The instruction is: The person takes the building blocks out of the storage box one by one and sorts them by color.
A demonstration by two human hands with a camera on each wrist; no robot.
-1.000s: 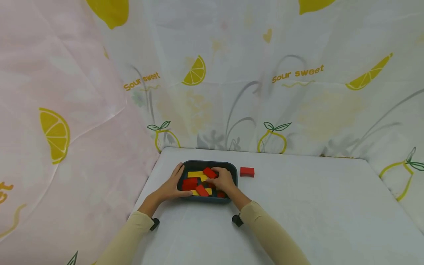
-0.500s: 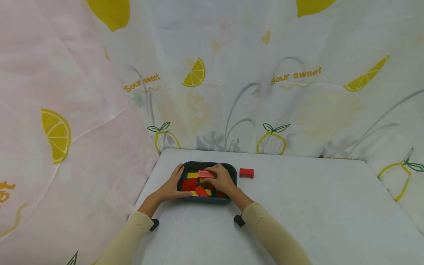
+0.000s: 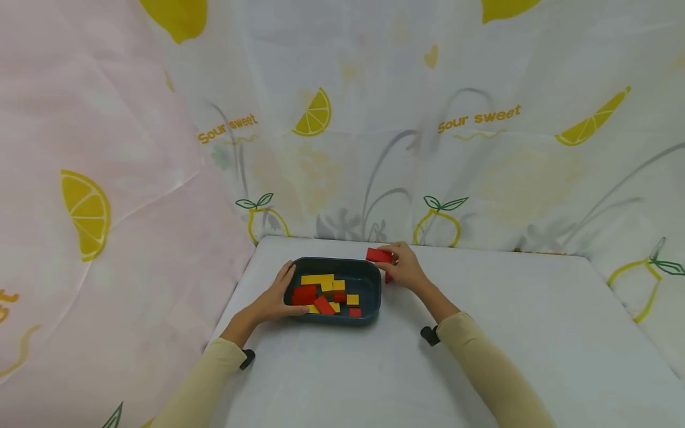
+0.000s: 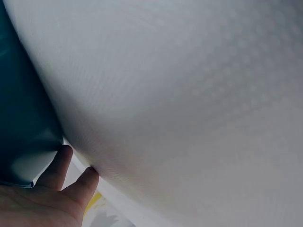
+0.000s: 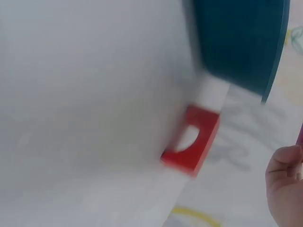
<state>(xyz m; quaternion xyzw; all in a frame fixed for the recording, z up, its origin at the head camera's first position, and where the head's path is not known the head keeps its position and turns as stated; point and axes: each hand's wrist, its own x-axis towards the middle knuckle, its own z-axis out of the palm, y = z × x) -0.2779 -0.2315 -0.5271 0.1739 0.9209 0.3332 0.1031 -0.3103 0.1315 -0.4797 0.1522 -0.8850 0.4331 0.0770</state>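
A dark blue-green tray (image 3: pixel 342 319) holds several red blocks (image 3: pixel 304 295) and yellow blocks (image 3: pixel 317 279). Around its left end my left hand (image 3: pixel 272 301) rests with spread fingers, the thumb at the near rim; the left wrist view has straight fingertips (image 4: pixel 60 161) beside the tray's outer wall (image 4: pixel 23 94). Beyond the tray's right end, my right hand (image 3: pixel 408 268) pinches a red block (image 3: pixel 377 255) above the table. Below that hand, a red arch block (image 5: pixel 199 144) with a half-round cutout stands on the table, mostly hidden in the head view.
A white cloth covers the table (image 3: pixel 481 333), which extends far to the right of the tray. Lemon-printed curtains (image 3: pixel 348 148) hang behind the table, and a pinkish sheet (image 3: pixel 134 267) hangs at its left.
My right hand has lifted the red block out of the tray and carried it right, past the tray's right rim to above the arch block. My left hand has stayed at the tray.
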